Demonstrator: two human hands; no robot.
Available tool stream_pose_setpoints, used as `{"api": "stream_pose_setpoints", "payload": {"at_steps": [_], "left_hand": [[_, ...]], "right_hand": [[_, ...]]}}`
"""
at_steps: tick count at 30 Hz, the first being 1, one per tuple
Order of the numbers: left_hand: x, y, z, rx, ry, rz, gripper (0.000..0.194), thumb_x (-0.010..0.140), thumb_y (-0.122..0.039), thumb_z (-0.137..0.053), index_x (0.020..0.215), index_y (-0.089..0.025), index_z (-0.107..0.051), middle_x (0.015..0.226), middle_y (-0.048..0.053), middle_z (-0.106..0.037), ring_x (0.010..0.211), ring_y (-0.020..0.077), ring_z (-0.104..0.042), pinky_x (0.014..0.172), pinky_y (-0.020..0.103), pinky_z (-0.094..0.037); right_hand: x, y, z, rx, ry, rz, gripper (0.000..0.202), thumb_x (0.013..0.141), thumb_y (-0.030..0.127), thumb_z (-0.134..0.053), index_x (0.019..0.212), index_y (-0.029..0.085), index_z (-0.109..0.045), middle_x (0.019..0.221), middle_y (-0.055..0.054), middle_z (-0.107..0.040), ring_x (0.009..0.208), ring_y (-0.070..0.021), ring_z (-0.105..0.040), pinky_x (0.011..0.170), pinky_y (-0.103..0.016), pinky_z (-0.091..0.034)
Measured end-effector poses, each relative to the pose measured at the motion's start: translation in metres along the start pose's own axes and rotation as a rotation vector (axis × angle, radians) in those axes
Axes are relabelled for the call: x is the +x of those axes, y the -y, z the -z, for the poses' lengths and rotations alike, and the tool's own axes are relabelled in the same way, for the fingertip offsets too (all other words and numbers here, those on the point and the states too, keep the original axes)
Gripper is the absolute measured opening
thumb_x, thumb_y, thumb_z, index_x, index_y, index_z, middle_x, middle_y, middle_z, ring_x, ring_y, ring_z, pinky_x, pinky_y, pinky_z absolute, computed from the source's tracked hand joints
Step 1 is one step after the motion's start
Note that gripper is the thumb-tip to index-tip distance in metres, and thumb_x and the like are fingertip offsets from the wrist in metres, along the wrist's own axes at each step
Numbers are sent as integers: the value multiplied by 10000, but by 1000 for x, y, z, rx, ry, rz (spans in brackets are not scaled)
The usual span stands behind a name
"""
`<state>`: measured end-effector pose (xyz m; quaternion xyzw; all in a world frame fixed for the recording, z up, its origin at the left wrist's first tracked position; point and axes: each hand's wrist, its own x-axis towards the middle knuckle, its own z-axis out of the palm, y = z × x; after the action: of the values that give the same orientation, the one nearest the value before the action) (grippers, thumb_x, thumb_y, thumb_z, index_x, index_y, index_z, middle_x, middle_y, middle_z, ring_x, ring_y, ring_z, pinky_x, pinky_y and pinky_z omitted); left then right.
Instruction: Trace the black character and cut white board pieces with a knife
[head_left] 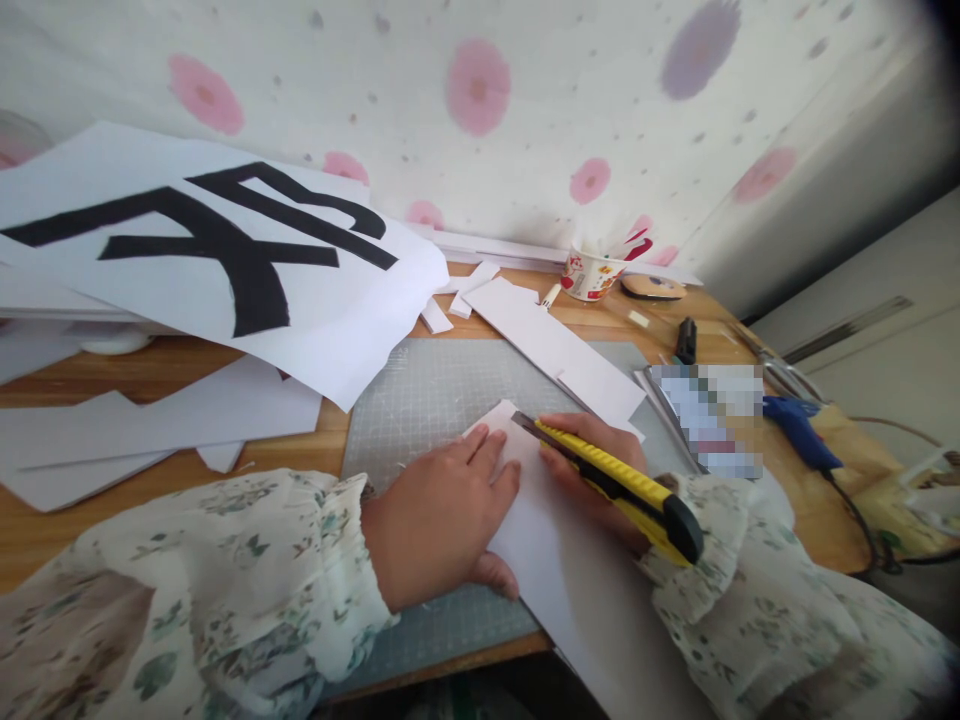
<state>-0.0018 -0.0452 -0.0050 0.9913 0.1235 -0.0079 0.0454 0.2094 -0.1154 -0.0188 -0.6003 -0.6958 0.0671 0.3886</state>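
Observation:
A white board point(577, 590) lies slantwise over the grey cutting mat point(405, 400) and past the table's front edge. My left hand point(450, 510) rests with its fingers spread on the board's left side near its far end. In my right hand point(600, 460) is a yellow utility knife point(615, 480). The knife's blade points up and left, close to the board's far corner; whether it touches the board I cannot tell. Beyond my right hand another white strip point(555, 345) lies across the mat's back edge.
Sheets with black printed characters point(247, 260) fill the back left. White offcuts point(217, 405) lie at the left. At the back right stand a paper cup point(592, 272) and a mouse point(652, 288). A blue glue gun point(799, 430) with a cord lies on the right.

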Motion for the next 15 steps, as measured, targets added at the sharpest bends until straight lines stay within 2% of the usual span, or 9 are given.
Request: {"api": "stream_pose_setpoints", "payload": {"at_steps": [15], "left_hand": [[1, 1, -2, -5, -9, -13, 1057, 677, -796, -713, 1350, 4, -563, 1467, 376, -481, 1383, 481, -480, 1120, 543, -425]], "right_hand": [[-13, -1, 5, -37, -19, 40, 202, 874, 242, -611, 1069, 262, -659, 883, -16, -790, 711, -189, -756, 668, -291, -632]]}}
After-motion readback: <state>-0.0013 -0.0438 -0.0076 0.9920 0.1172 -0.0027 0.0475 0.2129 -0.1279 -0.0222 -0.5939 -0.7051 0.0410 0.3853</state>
